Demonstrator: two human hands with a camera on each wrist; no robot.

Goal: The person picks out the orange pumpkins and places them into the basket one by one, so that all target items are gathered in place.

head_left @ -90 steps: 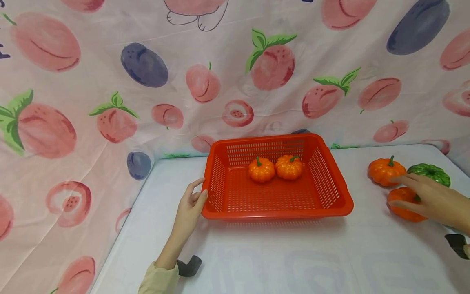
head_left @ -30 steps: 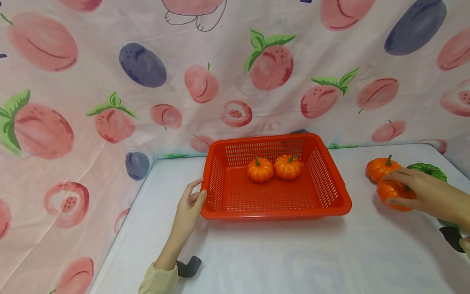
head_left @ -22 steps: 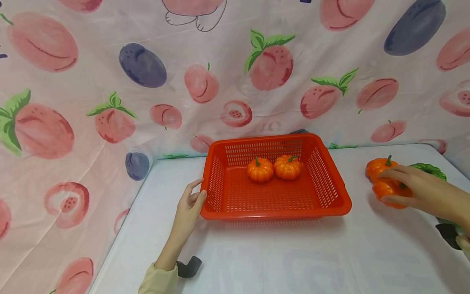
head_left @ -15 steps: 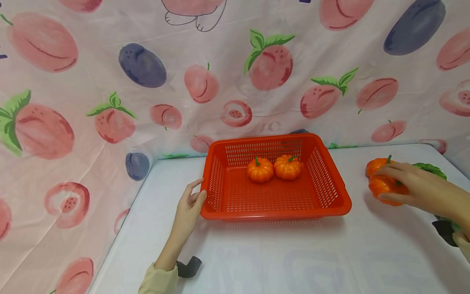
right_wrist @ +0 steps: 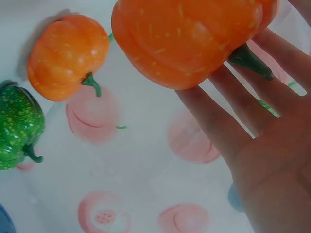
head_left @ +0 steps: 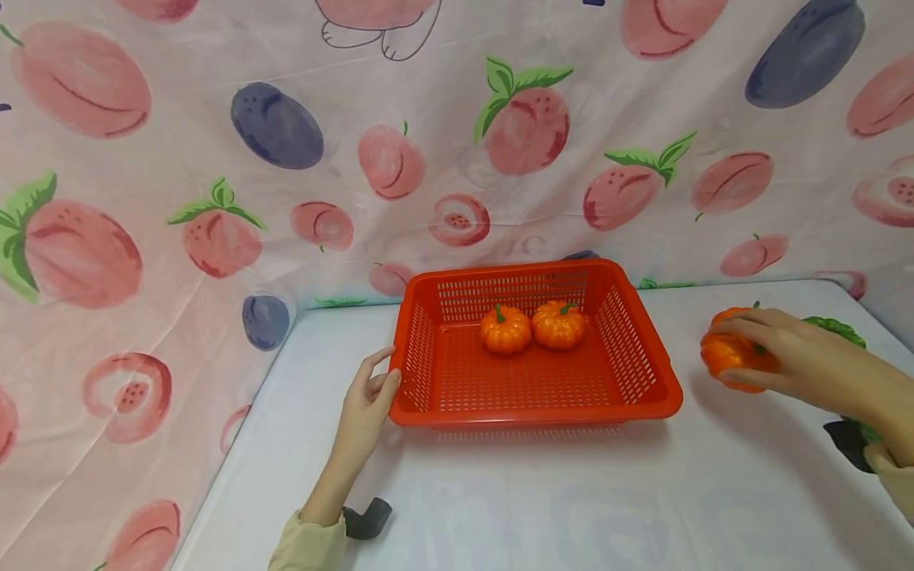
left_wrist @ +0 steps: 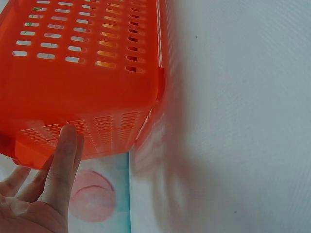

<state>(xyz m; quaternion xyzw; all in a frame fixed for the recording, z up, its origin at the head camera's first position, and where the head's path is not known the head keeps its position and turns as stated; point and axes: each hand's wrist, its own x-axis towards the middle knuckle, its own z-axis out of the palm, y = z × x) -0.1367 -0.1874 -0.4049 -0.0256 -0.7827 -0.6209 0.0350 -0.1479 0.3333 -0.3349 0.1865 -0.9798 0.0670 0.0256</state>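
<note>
My right hand (head_left: 821,357) holds an orange toy pumpkin (head_left: 731,361) with a green stem, fingers over its far side and thumb on its near side. It appears raised off the white table. Behind it, a second orange pumpkin (right_wrist: 68,58) is mostly hidden in the head view. A green pumpkin (head_left: 839,327) sits to its right. My left hand (head_left: 367,400) touches the left side of a red perforated basket (head_left: 535,416); the left wrist view shows nearly straight fingers (left_wrist: 60,165) against its outside. Two orange pumpkins (head_left: 505,330) lie side by side in the basket.
A patterned fruit-print cloth (head_left: 457,159) hangs behind and at the left of the table (head_left: 500,500). Another green thing (head_left: 867,432) is partly hidden beneath my right wrist. A blue edge (right_wrist: 5,223) shows at the corner of the right wrist view.
My right hand has taken hold of the nearer orange pumpkin and carried it leftward and up, now covering much of the one behind. My left hand and the basket stay in place.
</note>
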